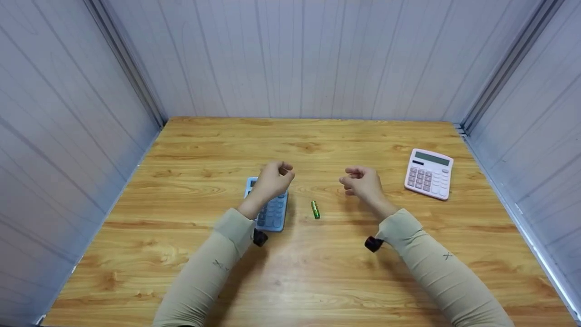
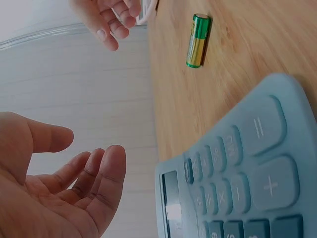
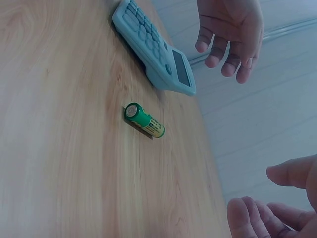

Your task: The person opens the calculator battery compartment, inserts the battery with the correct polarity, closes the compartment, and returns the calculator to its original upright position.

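Note:
My left hand [image 1: 275,179] hovers over the blue calculator [image 1: 272,213], its fingers loosely bent and holding nothing. Across from it, my right hand [image 1: 364,182] hangs above the table with thumb and fingers apart and nothing between them. On the wood between the two hands lies a small green and gold battery [image 1: 315,210], touched by neither. The left wrist view shows the calculator's large keys [image 2: 270,186] close up, with the battery [image 2: 199,40] lying beyond. From the right wrist, the battery [image 3: 144,120] lies on its side near the calculator [image 3: 153,49].
A pink calculator [image 1: 429,174] lies toward the right edge of the wooden table [image 1: 308,281]. Pale panelled walls [image 1: 299,59] stand behind and on both sides. A dark wrist camera [image 1: 259,237] sits below the left cuff, another camera [image 1: 373,244] below the right.

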{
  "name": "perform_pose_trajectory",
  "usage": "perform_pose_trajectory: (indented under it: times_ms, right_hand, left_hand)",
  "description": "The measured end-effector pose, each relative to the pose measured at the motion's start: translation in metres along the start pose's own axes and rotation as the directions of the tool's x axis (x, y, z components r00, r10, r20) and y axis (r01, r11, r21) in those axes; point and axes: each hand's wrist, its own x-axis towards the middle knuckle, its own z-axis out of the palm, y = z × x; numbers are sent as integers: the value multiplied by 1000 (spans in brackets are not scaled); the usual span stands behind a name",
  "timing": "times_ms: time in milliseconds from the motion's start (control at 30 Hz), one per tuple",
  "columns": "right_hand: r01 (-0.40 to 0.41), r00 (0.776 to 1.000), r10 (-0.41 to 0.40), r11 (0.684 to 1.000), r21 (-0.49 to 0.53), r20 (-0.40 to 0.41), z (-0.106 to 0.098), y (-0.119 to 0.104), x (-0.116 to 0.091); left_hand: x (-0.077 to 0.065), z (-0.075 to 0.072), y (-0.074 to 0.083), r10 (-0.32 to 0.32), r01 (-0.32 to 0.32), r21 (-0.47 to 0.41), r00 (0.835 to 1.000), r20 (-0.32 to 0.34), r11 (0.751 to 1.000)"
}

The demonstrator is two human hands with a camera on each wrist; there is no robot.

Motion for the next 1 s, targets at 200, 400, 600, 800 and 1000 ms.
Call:
perform_pose_trajectory:
  times_ms: [200,400,600,800,1000]
  right_hand:
    - [-1,1000,1,1000,23,-10,-9,2,1]
    - [7,1000,-5,999,52,-29,-15,5,-1]
    - [2,999,1,998,62,-49,-22,5,-2]
    - [3,998,2,997,79,-68,-29,7,-1]
    - [3,996,2,998,61,-86,-38,11,-1]
  left_hand:
    - [3,7,5,8,-8,-34,1000,4,999]
    - [4,15,8,6,-3,-105,999,34,994]
    - [7,23,11,14,-5,-154,998,57,988]
    - [11,32,14,25,-13,-173,997,68,985]
    - [15,43,16,31,-11,-206,995,90,979]
